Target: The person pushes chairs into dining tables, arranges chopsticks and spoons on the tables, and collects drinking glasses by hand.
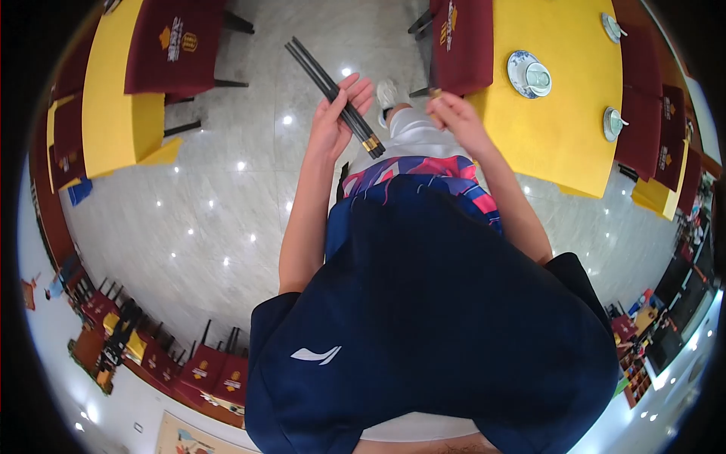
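My left hand [336, 121] holds a bundle of black chopsticks [318, 73] with gold bands near their lower ends. The thumb presses on the bundle while the other fingers stretch out behind it. The chopsticks slant from upper left to lower right, in front of my body. To the right, my right hand [458, 119] is closed in a pinch. A gold-coloured end shows at its fingertips, with a dark blurred streak above it that looks like a chopstick. The right hand is beside the yellow-covered table [563, 140], apart from the left hand.
On the right-hand table stand a blue-and-white plate [519, 74] with a bowl [538, 78] and several other place settings. Dark red covered chairs [463, 45] line it. Another yellow table [113, 98] with red chairs [170, 60] is at left. The shiny tiled floor [219, 189] lies between.
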`<state>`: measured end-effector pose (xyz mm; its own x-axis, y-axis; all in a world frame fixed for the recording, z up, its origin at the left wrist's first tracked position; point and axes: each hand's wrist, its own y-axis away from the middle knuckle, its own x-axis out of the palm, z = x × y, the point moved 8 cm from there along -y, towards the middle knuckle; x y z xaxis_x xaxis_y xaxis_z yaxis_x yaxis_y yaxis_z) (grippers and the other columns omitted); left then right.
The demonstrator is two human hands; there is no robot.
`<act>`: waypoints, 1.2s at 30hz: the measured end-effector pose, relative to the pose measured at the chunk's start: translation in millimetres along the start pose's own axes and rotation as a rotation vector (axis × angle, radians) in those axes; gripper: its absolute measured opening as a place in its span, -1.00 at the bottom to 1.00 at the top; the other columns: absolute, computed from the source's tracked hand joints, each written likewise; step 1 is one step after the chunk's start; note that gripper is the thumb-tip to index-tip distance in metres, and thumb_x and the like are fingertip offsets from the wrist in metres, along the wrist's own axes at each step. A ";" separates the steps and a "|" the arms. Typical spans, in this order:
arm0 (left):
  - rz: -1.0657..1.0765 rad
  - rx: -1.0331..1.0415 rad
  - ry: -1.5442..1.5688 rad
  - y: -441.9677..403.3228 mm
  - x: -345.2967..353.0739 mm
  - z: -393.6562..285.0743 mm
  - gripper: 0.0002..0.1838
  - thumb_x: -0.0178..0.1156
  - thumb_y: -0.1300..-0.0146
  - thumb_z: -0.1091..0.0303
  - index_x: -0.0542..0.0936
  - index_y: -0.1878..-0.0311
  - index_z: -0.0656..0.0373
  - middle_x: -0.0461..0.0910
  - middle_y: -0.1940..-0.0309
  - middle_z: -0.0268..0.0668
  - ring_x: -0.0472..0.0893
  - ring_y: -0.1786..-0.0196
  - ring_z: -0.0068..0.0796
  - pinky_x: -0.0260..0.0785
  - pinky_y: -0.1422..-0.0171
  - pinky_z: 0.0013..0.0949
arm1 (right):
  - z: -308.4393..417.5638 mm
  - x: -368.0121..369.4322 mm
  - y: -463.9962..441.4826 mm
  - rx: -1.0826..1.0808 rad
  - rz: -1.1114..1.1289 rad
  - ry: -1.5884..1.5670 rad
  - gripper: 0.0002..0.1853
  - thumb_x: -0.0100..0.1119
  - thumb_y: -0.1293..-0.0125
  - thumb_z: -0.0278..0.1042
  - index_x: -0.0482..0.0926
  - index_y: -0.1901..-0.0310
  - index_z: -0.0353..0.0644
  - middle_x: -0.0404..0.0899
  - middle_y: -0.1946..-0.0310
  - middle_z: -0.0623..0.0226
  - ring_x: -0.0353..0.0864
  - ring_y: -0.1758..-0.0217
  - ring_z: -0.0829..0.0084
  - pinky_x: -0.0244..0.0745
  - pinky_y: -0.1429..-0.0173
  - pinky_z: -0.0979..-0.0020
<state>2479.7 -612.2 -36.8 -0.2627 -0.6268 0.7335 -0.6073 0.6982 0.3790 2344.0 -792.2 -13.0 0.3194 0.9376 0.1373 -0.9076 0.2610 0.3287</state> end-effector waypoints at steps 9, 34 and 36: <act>0.031 -0.109 -0.033 -121.4 28.6 -26.5 -0.47 0.05 -0.47 0.38 0.21 -0.41 0.35 0.39 -0.32 0.03 0.44 -0.36 -0.14 0.37 -0.41 -0.16 | 6.8 24.4 -101.1 0.322 0.410 0.030 -0.71 0.01 -0.50 -0.15 0.57 0.23 -0.20 0.41 0.57 0.55 0.33 0.51 0.71 0.26 0.41 0.56; 0.382 -0.642 -0.294 -443.5 133.1 -115.6 -0.70 0.07 -0.46 0.39 0.42 -0.14 0.38 0.49 -0.17 0.10 0.54 -0.24 -0.05 0.43 -0.36 -0.03 | 109.2 -47.5 -346.6 0.217 -0.146 0.039 -0.58 0.12 -0.44 -0.01 0.67 0.31 -0.26 0.57 0.55 0.42 0.50 0.46 0.62 0.43 0.31 0.46; 0.443 -0.669 -0.297 -467.7 136.2 -140.7 -0.75 0.07 -0.47 0.35 0.45 -0.08 0.31 0.49 -0.18 0.13 0.52 -0.27 -0.05 0.41 -0.36 0.02 | 128.8 -41.7 -377.6 0.201 -0.170 -0.071 -0.58 0.13 -0.44 -0.01 0.67 0.28 -0.28 0.56 0.52 0.44 0.48 0.44 0.64 0.43 0.30 0.47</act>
<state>2833.5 -975.4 -34.8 -0.6135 -0.2476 0.7499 0.1434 0.8989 0.4141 2708.4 -959.4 -22.5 0.4875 0.8638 0.1273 -0.7694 0.3561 0.5303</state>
